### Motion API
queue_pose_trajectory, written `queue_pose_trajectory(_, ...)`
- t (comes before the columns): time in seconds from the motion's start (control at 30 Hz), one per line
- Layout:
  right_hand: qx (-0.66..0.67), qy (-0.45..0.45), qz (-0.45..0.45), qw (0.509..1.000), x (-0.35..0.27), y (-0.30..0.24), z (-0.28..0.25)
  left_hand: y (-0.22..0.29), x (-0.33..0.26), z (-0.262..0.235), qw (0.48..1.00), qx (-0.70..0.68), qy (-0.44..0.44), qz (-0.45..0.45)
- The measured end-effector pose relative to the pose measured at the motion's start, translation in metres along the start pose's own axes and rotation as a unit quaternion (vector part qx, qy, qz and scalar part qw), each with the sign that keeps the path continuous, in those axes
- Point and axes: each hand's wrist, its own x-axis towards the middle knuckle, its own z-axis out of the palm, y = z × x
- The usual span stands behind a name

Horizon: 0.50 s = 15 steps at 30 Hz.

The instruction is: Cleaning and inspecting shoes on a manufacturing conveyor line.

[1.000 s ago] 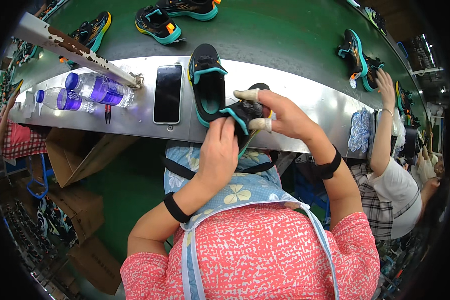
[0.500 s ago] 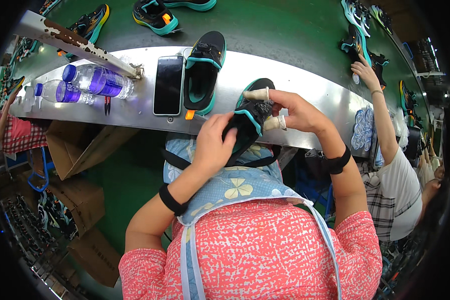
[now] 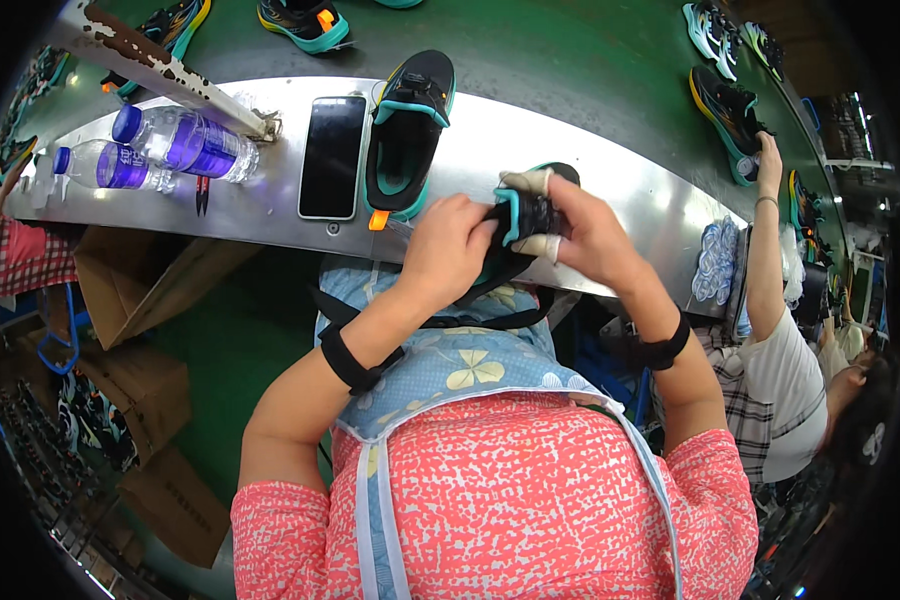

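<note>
Both my hands grip one black shoe with teal trim point(image 3: 518, 225) at the near edge of the silver metal ledge point(image 3: 610, 180).

From my left I see two clear plastic bottles with purple labels point(image 3: 160, 148) lying on the ledge, then a black smartphone point(image 3: 332, 155) lying flat, then a second black and teal shoe point(image 3: 408, 130) just beside it. My left hand point(image 3: 448, 248) is curled around the held shoe's near side; my right hand point(image 3: 582, 232), with taped fingertips point(image 3: 526, 182), pinches its upper. Farther right, another person's hand point(image 3: 768, 152) touches a shoe on the green conveyor belt point(image 3: 570, 60).
</note>
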Motion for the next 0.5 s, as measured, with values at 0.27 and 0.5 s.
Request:
queue_pose_trajectory(0.27,-0.276,-0.087,0.012,0.957,-0.012,-0.023,-0.004,0.009,0.002,0.001,0.985,-0.098,-0.001,-0.14)
queue_pose_trajectory(0.5,-0.15,-0.078,0.059,0.984,-0.011,-0.029,-0.004,0.04,-0.01,-0.043,0.907,-0.271,-0.158,-0.28)
